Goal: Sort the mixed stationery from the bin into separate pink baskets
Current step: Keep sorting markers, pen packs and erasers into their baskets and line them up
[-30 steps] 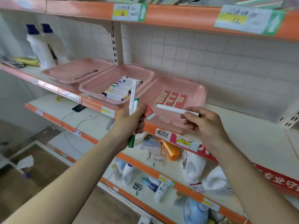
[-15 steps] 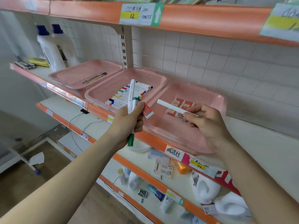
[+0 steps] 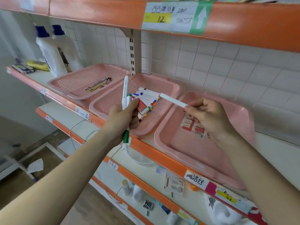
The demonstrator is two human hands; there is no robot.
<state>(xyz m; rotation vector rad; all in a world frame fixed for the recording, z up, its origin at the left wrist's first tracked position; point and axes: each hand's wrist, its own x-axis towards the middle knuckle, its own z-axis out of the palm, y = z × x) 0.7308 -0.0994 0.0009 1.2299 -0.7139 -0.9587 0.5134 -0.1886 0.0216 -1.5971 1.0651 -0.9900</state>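
Orange-edged shelf (image 3: 162,155): a white marker (image 3: 172,99), pinched by fingers (image 3: 193,109) of the right hand (image 3: 209,116) over the marker basket (image 3: 176,90) rim, could be dropped into the adjoining eraser basket (image 3: 186,151), while 2 markers (image 3: 125,93) and an eraser (image 3: 142,105) are gripped by the left hand (image 3: 121,119).

Two white bottles (image 3: 52,54) with blue caps stand at the left end of an orange-edged shelf (image 3: 162,157), a yellow pack (image 3: 38,65) and a small black box (image 3: 23,70) just beside them. White tiles (image 3: 211,65) back it. A price label (image 3: 168,17) marked 12 sticks to the upper shelf (image 3: 97,13). Lower down lie a white bowl (image 3: 139,158) and a thin cable (image 3: 73,127); crumpled paper (image 3: 35,165) lies on the floor (image 3: 16,184)
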